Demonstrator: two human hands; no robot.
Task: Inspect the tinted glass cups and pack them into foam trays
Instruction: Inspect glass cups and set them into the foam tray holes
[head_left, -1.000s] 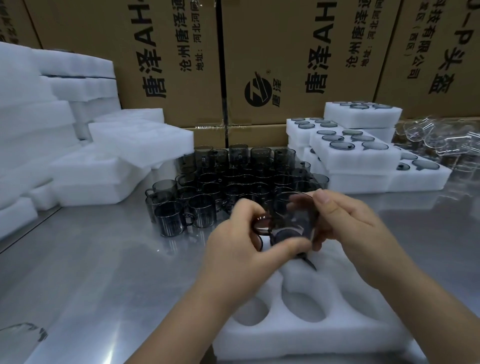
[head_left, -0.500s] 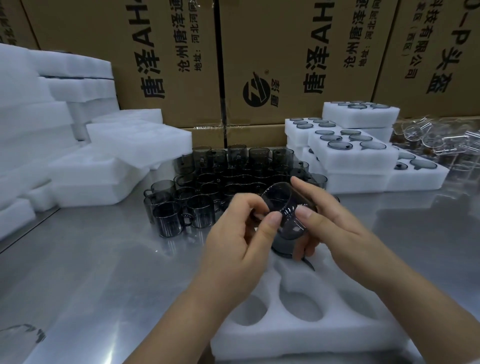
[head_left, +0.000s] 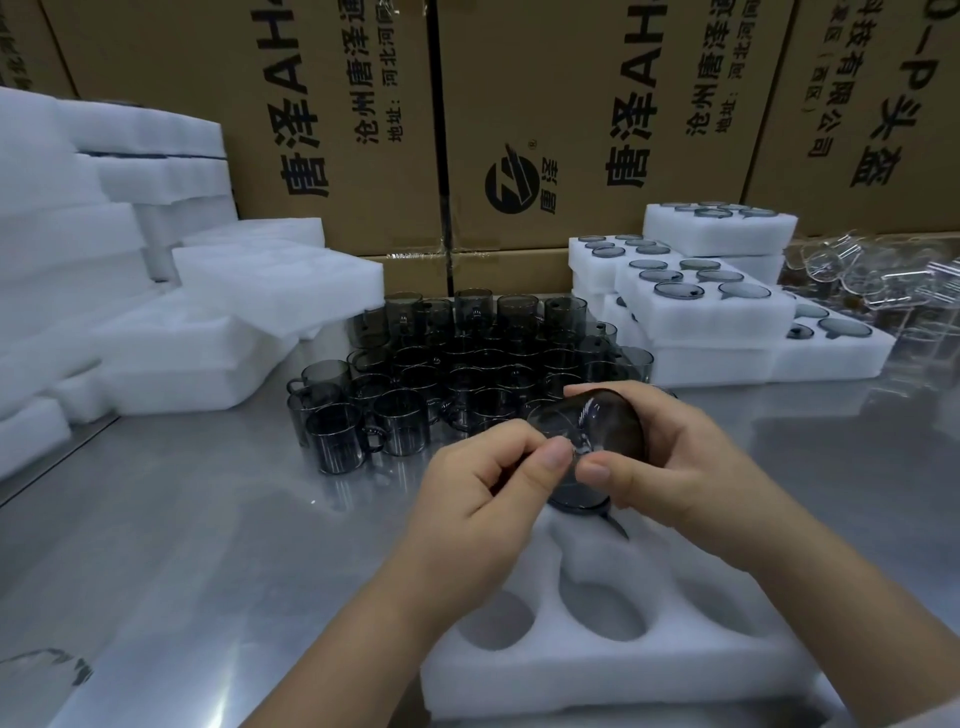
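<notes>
A smoky tinted glass cup (head_left: 605, 423) is tipped on its side above the white foam tray (head_left: 597, 670), with both hands around it. My right hand (head_left: 680, 462) wraps the cup's body, thumb in front. My left hand (head_left: 483, 483) pinches the cup's near edge with thumb and forefinger. Another tinted cup (head_left: 576, 501) sits in the tray's far pocket, partly hidden under my hands. Three nearer pockets of the tray show as bare holes. A dense cluster of tinted cups (head_left: 457, 364) stands on the steel table behind my hands.
Packed foam trays (head_left: 701, 317) with cups are stacked at the back right, beside a heap of clear glassware (head_left: 872, 275). Stacks of foam trays without cups (head_left: 156, 322) fill the left side. Cardboard boxes (head_left: 519, 119) wall off the back. Bare steel table (head_left: 182, 545) lies at the front left.
The held cup has been turned from nearly upright onto its side, its base now facing me. My left hand shifted from gripping the cup's side to pinching its near edge.
</notes>
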